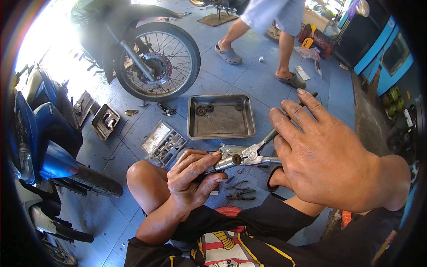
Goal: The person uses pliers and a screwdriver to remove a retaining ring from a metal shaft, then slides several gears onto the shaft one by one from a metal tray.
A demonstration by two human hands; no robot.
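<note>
My left hand (189,175) grips a shiny metal shaft (228,162), round and hollow at its end, with thumb and fingers pressed along its sides. My right hand (318,153) is wrapped round a pair of pliers (251,154), whose handles spread apart beneath the fingers. The pliers' jaws point left, right at the shaft's end. Past both hands, a metal tray (224,128) on the floor holds a few small dark gears (201,110). Below the pliers, more hand pliers (240,195) lie on the floor between my legs.
A parts box (165,147) with compartments and a small tray (105,122) sit on the blue tiles. A motorcycle's front wheel (158,62) stands ahead, a blue motorcycle (49,129) at left. Another person's leg (287,53) is beyond my right hand.
</note>
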